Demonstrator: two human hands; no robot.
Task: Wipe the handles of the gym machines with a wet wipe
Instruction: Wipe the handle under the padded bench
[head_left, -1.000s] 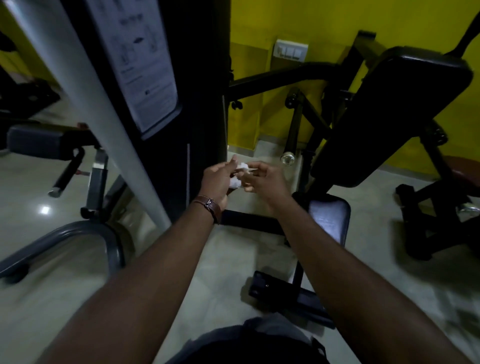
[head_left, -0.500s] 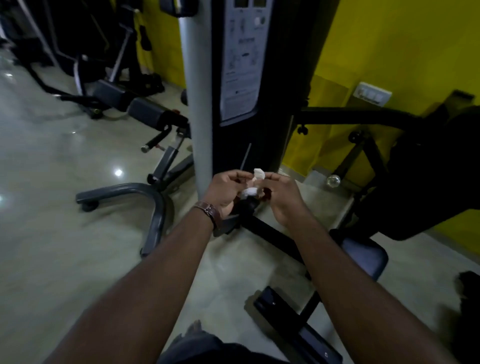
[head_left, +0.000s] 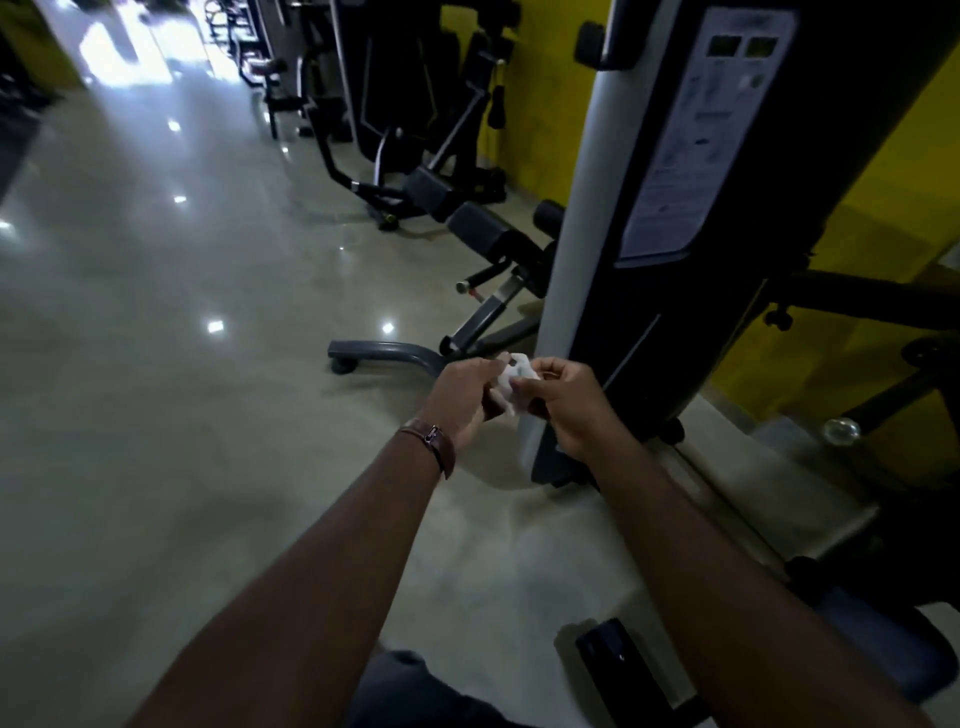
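Swinging left from the padded seat, I now face the row of machines (head_left: 395, 130); my left hand (head_left: 462, 400) and right hand (head_left: 563, 402) still pinch the wet wipe (head_left: 511, 382) between them, no handle reached yet.

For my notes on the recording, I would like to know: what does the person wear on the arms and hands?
Both forearms are bare, with no sleeves in view and no gloves on the left hand or the right hand. The left wrist carries a brown strap, apparently leather, with a small metal buckle. No rings can be made out.
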